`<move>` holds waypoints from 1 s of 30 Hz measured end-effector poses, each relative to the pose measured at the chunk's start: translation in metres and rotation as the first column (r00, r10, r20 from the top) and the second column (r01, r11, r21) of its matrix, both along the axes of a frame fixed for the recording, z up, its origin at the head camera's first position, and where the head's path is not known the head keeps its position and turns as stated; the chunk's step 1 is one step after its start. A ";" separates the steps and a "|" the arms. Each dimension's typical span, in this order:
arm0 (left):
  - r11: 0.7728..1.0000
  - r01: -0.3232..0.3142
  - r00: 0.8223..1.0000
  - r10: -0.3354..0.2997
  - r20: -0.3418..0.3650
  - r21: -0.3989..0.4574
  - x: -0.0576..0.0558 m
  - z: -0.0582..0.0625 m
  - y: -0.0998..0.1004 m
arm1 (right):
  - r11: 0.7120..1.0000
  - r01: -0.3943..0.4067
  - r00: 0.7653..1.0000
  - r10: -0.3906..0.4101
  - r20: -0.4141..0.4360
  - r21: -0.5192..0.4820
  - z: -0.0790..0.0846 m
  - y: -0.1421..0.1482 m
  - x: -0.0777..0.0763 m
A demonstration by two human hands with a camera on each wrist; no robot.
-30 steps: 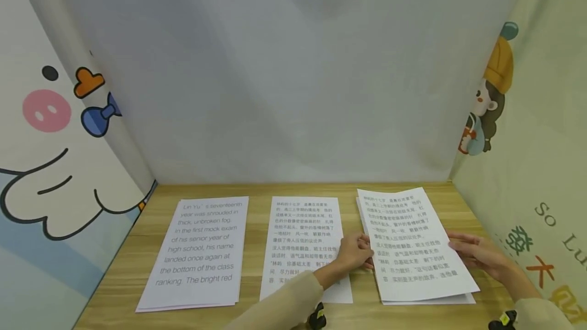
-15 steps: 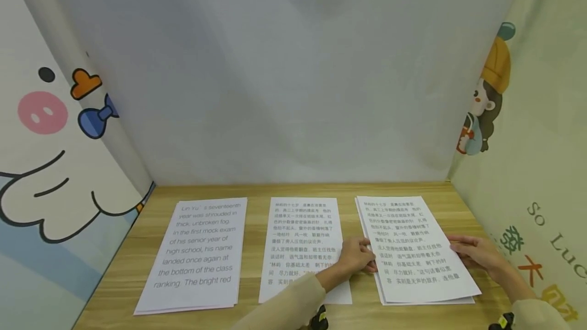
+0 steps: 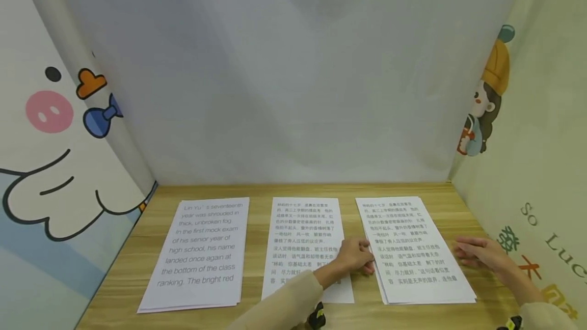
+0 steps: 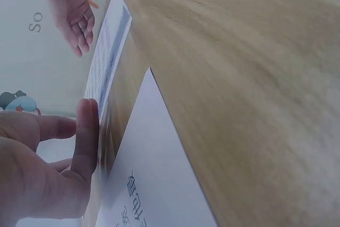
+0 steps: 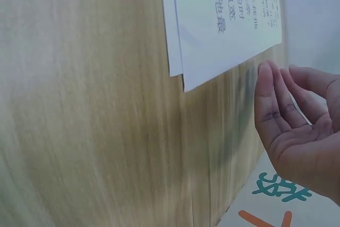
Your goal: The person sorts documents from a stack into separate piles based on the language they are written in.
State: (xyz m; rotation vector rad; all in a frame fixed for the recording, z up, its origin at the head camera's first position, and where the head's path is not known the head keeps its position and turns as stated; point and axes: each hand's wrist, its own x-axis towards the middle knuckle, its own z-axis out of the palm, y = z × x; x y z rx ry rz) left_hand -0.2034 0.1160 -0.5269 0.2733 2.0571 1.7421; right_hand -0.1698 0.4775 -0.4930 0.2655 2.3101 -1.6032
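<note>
On the right of the table lies a stack of paper sheets (image 3: 410, 253) printed with Chinese text, its edges slightly uneven. My left hand (image 3: 355, 256) has its fingertips right at that stack's left edge; its fingers are bent at the knuckles but grip nothing in the left wrist view. Just off the right edge is my right hand (image 3: 481, 258), fingers extended and loosely curved. A gap shows between this hand (image 5: 303, 126) and the paper (image 5: 228, 30) in the right wrist view. Under my left forearm, a middle set of Chinese-printed paper (image 3: 302, 228) is partly covered.
A stack of English-printed sheets (image 3: 197, 253) lies at the left of the wooden table (image 3: 124, 264). A pale back wall (image 3: 293, 90) and cartoon-printed side walls (image 3: 532, 167) close in the table.
The top sheet on the right stack has settled from raised and skewed to nearly flat and aligned. My right hand has let go and moved slightly right; my left hand stays at the left edge.
</note>
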 end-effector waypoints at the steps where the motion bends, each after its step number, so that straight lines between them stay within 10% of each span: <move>1: 1.000 0.001 1.000 -0.001 -0.004 -0.003 -0.001 0.000 -0.001 | 1.000 -0.004 1.000 0.004 -0.004 0.006 -0.001 -0.001 0.000; 14: 1.000 0.002 0.997 -0.004 -0.075 -0.023 -0.011 0.008 -0.044 | 0.994 -0.062 0.998 0.064 -0.023 0.087 -0.002 -0.025 -0.011; 30: 0.989 -0.139 0.990 0.137 -0.037 -0.057 -0.027 0.001 -0.133 | 0.978 -0.208 0.972 0.209 -0.110 0.028 -0.002 -0.108 -0.028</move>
